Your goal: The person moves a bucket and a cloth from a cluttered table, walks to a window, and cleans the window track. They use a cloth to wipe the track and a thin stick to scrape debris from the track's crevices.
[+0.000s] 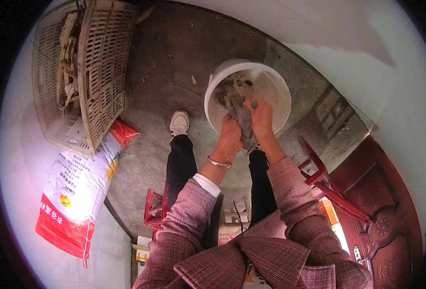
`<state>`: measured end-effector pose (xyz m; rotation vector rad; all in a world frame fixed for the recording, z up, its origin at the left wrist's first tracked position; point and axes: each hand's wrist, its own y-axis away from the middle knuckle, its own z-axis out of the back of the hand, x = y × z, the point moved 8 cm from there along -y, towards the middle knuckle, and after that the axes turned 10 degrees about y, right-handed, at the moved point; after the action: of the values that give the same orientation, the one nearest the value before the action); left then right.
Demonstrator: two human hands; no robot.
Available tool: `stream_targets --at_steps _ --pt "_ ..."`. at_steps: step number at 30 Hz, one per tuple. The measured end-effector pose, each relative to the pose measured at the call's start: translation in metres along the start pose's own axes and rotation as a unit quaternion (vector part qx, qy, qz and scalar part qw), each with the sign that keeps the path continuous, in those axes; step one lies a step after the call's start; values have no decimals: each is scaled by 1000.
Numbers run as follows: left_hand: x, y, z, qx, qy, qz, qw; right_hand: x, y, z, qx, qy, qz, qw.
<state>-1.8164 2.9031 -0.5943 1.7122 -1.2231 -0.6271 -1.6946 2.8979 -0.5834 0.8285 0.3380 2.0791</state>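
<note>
A white plastic bucket [282, 90] stands on the floor before me, with its mouth towards me. Grey and brown clumps [231, 88] lie inside; they are too blurred to tell whether they are feathers, fur or rags. Over the near rim, my left hand [231, 133] grips a soft grey bundle [244, 121] from the left. My right hand [261, 113] pinches the same bundle on its other side, its fingers reaching over the bucket's mouth. Part of the bundle hangs below the rim between my wrists. A silver bangle [218, 163] circles my left wrist.
At left, a plastic crate [104, 61] holding wood pieces [66, 61] rests against a printed white-and-red sack [77, 184]. Red stools or chairs [155, 209] show beside my left leg, with a red frame [317, 173] at right. A carved door [375, 195] stands at far right.
</note>
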Motion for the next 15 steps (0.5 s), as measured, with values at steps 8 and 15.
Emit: stream_targets --at_steps 8,15 --pt "-40 9 -11 -8 -289 -57 956 -94 -82 -66 13 -40 -49 998" --pt "-39 9 28 -26 -389 -58 919 -146 -84 -188 159 73 -61 983"
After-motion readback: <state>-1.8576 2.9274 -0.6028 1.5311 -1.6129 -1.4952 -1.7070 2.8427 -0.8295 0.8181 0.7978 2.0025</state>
